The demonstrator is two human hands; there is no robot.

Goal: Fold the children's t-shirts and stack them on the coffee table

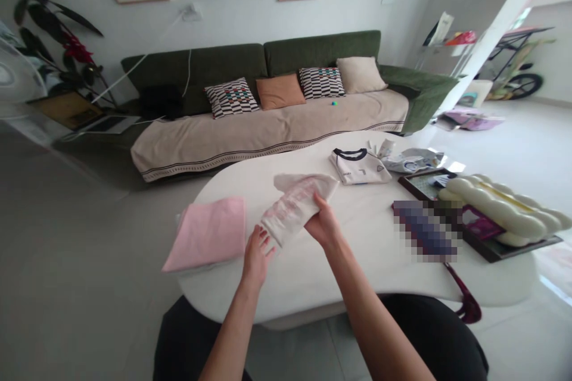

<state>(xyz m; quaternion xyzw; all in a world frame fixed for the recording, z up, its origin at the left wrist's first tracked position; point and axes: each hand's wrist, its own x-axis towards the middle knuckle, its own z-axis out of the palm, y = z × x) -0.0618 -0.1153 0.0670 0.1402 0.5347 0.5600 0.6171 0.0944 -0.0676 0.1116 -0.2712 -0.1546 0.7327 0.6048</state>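
A white garment with pink print (298,199) lies partly folded on the white oval table (357,250). My right hand (322,223) is closed on its right side, fingers curled over the cloth. My left hand (257,253) has its fingers spread and touches the garment's lower left end. A folded pink cloth (208,233) lies just left of my left hand. A folded white shirt with a dark collar (360,165) sits farther back on the table.
A crumpled pale garment (409,161) lies at the back right of the table. A dark tray (487,232) with a white ribbed object (503,208) stands at the right. A green sofa (286,89) with cushions is behind the table.
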